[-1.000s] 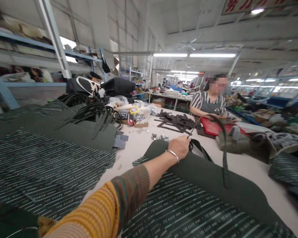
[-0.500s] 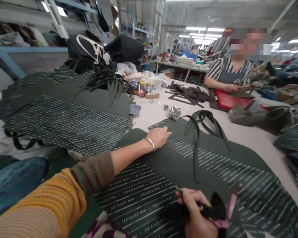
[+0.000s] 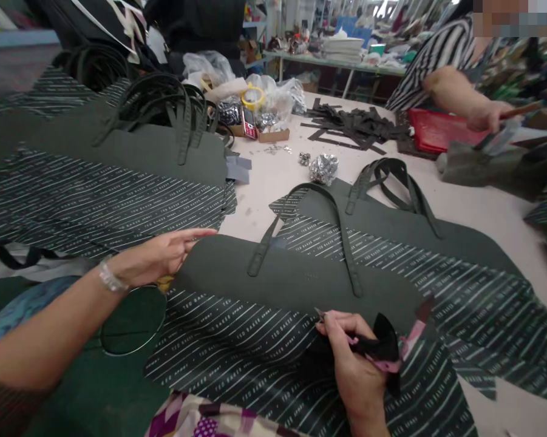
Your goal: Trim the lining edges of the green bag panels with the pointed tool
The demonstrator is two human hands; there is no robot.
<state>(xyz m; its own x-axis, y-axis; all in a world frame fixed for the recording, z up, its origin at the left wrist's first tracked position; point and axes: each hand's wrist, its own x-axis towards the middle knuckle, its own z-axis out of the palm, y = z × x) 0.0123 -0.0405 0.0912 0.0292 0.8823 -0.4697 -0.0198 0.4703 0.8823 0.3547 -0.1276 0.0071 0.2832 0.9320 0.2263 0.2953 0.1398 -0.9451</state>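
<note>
My left hand [image 3: 164,255], its index finger stretched out, is at the upper left corner of a dark green bag panel [image 3: 227,258]; its thumb is hidden. The panel lies in front of me, with a looped strap handle [image 3: 334,206] on its plain upper band and striped, lettered fabric below. Over the striped part, my right hand [image 3: 355,364] is closed round a small pointed metal tool [image 3: 319,314]. Black and pink material [image 3: 387,352] hangs about this hand; how it is attached cannot be made out.
Stacked panels with handles [image 3: 132,145] lie at left, more panels [image 3: 405,227] at right. Behind are a clear bag of metal parts [image 3: 323,169], a phone [image 3: 249,123], yellow tape [image 3: 252,97] and dark strips [image 3: 355,124]. A person's hand [image 3: 487,115] is near a red sheet [image 3: 441,130].
My left hand has moved left and towards me, from the far panels to the near panel's corner. The near panel's handle now stands in a loop. The view has tilted down.
</note>
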